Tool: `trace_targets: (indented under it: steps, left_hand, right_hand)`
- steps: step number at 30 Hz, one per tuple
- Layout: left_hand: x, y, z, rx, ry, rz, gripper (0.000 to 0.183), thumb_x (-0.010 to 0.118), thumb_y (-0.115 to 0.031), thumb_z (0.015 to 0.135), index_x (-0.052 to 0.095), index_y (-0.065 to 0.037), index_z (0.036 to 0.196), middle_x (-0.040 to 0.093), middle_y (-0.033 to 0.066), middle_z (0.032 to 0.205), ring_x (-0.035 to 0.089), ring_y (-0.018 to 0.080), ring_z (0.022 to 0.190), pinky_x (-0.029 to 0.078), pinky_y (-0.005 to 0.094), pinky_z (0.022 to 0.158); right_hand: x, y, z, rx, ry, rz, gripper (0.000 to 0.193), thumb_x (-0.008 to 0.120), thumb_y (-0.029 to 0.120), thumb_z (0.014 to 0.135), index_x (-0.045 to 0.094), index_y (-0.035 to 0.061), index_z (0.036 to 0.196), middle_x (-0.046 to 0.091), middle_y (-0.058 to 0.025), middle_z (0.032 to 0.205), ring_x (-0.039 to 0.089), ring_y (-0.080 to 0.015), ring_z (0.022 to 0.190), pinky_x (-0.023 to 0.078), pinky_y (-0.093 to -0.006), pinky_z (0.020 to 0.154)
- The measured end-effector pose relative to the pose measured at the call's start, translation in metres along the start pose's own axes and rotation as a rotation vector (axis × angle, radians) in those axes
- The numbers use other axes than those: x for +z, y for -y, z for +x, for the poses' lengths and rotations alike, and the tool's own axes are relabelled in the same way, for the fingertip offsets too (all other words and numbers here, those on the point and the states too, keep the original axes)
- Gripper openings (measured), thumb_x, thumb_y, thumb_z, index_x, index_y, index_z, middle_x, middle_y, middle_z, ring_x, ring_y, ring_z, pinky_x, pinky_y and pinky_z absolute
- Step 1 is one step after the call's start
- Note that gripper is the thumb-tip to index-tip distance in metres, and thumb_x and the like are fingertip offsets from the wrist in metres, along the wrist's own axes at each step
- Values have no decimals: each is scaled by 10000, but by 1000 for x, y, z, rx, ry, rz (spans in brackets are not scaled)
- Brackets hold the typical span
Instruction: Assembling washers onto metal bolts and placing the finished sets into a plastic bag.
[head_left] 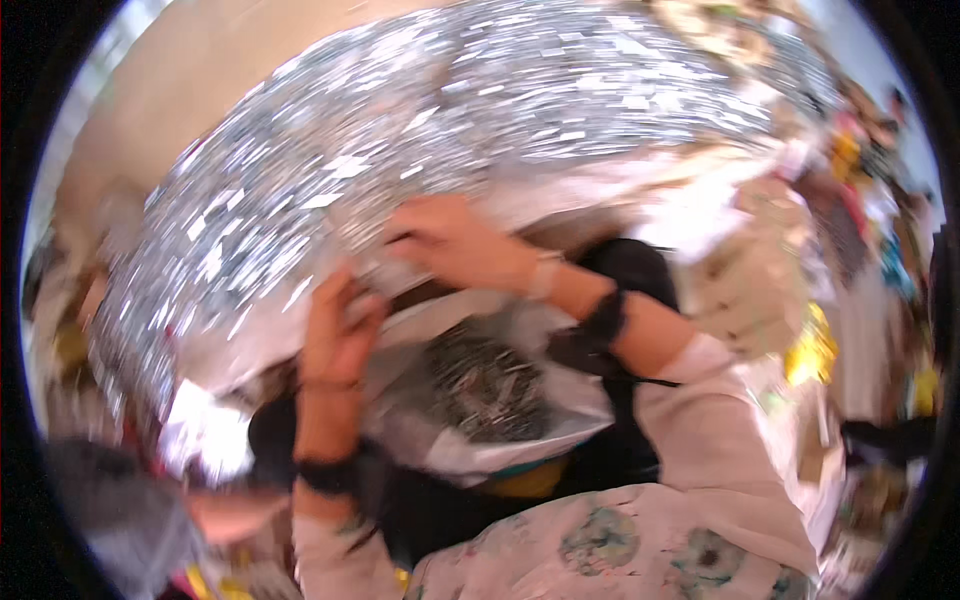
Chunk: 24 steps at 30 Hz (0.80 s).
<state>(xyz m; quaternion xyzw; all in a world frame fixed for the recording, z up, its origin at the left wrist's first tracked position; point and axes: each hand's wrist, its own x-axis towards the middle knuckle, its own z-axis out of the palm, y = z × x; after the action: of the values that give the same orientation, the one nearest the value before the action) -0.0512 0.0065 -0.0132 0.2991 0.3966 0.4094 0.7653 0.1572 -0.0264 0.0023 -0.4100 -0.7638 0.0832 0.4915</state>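
Note:
My left hand is raised at the near edge of a wide heap of small shiny silver pieces, its fingers curled in. Just beyond it and to the right, my right hand has its fingertips pressed together, pointing left. Something pale and blurred lies between the two hands; what either one grips cannot be made out. Below them, a white bag sits open in my lap, with a pile of dark grey, thin metallic-looking pieces inside. Motion smears the heap and the fingers.
Pale sheeting runs along the heap's near edge. Another person's arm and grey clothing are at the lower left. To the right are a crumpled yellow wrapper and mixed clutter. Dark bands circle both my forearms.

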Motion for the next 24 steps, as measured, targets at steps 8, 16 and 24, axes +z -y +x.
trace_targets:
  steps: [8,16,24]
  left_hand:
    - [-68,-22,64,-339,575,-267,235,449,-184,992,508,36,1049,548,101,890,453,58,622,375,173,517]
    - [1,-26,17,-381,242,-355,187,498,-106,950,545,68,999,530,117,835,457,138,567,463,268,603]
    - [2,-14,14,397,304,975,231,505,-142,961,583,73,983,560,76,762,484,101,620,433,257,561]
  right_hand:
    - [53,-44,4,-40,151,-592,202,639,227,665,622,103,823,600,-73,693,623,-277,680,441,-413,534]
    - [56,-64,7,-202,40,-718,102,641,223,627,681,135,594,612,-45,627,620,-246,631,416,-394,476]
    - [60,-62,9,-46,-101,-530,121,648,190,595,658,70,604,601,-133,630,594,-310,602,437,-440,538]
